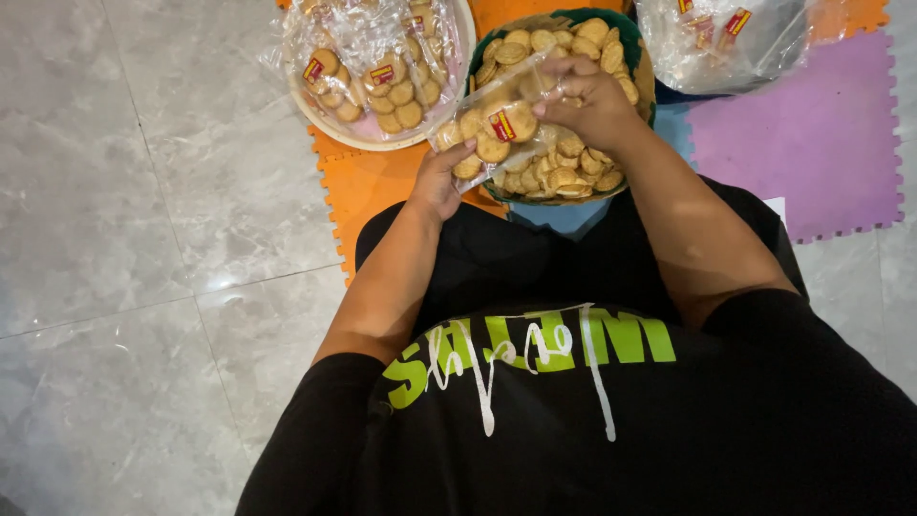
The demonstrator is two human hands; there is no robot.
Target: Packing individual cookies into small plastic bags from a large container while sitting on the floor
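Both hands, left (441, 177) and right (587, 96), closed around a clear biscuit bag (497, 119) above the green bowl (632, 43).

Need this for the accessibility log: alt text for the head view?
Seen from above, a seated person holds a clear bag of round biscuits with the left hand under it and the right hand at its top, over a green basket of loose biscuits. A tray of filled bags sits left on foam mats.
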